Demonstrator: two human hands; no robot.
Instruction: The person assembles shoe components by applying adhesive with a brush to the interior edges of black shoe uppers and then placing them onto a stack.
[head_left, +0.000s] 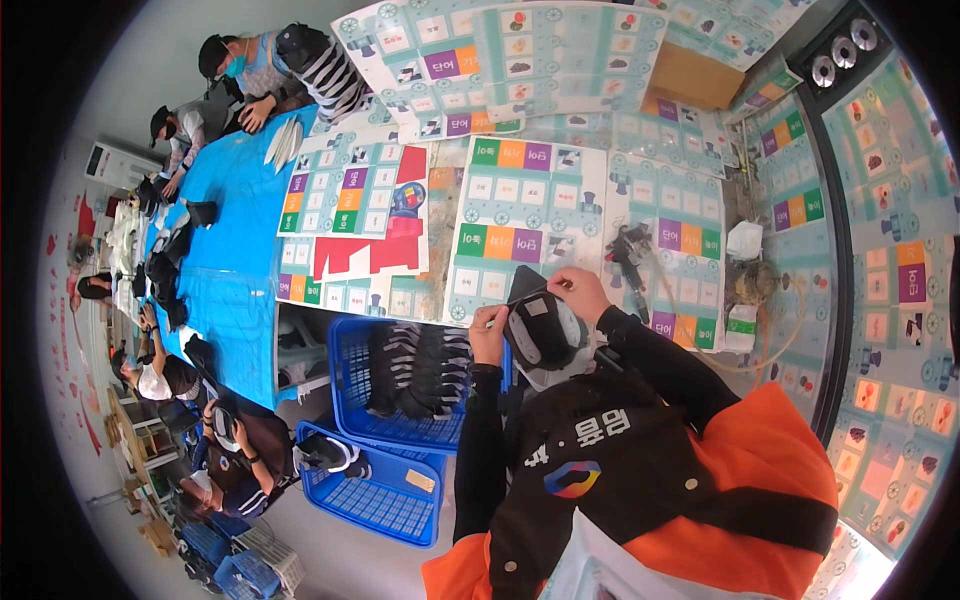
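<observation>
In front of my chest I hold a black-and-grey fabric piece with a rounded, hollow shape; whether it is a shoe upper or a cap, I cannot tell. My left hand pinches its left edge, fingers closed. At its upper right edge, the fingertips of my right hand grip a dark flap that stands up from the piece. Both hands are over the near edge of the worktable, which is covered with printed sheets.
A dark tool with a pale hose lies right of my hands. Left of me, a blue basket holds several stacked black-and-white pieces; another blue basket sits below it. Several people work around the blue-covered table. Printed panels stand behind.
</observation>
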